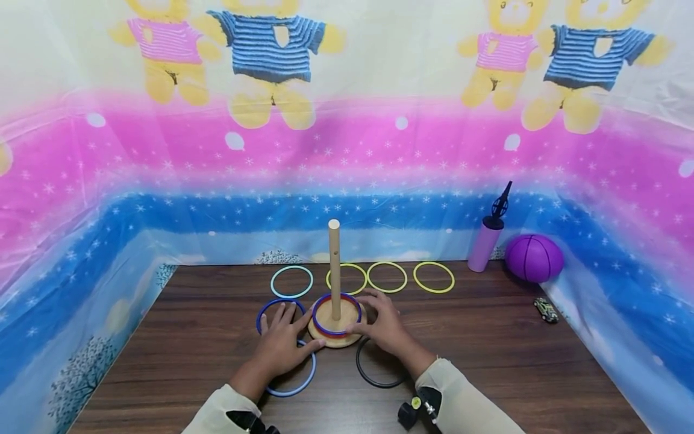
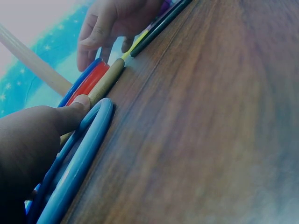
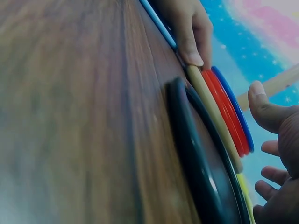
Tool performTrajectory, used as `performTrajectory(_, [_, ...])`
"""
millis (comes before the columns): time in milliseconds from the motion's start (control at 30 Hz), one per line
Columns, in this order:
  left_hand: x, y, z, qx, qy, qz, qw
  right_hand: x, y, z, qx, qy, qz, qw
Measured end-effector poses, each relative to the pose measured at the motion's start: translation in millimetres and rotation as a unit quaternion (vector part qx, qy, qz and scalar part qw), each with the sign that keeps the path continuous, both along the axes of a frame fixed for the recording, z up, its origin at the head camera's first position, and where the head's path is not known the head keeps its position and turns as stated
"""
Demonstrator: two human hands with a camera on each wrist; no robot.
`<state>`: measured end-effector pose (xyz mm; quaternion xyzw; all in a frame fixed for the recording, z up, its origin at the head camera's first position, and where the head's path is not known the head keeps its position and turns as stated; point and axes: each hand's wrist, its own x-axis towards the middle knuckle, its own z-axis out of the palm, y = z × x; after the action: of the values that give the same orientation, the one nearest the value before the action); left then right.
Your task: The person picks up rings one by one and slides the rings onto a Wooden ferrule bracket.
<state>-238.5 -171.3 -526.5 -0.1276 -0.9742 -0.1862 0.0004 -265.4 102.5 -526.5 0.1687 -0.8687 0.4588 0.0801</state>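
A wooden post (image 1: 335,271) stands upright on a round wooden base (image 1: 338,343). Around it lie a blue ring (image 1: 332,333) on top and red rings (image 3: 224,114) beneath. My left hand (image 1: 279,343) rests at the base's left side, fingers spread, its thumb touching the base's edge. Under that hand lie a dark blue ring (image 1: 258,316) and a light blue ring (image 1: 295,393), both partly hidden. To the right of the stack, my right hand (image 1: 384,323) has its thumb and fingers apart; the right wrist view shows nothing gripped. A black ring (image 1: 374,383) lies below its wrist.
Behind the post lie a cyan ring (image 1: 291,296) and several yellow rings (image 1: 434,292) in a row. A purple pump (image 1: 484,247), a purple ball (image 1: 535,259) and a toy car (image 1: 545,310) are at the right. A printed cloth (image 1: 401,181) surrounds the table (image 1: 488,361).
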Motion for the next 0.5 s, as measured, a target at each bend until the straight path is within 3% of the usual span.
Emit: performTrajectory(500, [1.4,-1,0.8,0.003,0.004,-0.001,1.0000,-2.7,22,0.6,-0.009,-0.022,0.025,0.999])
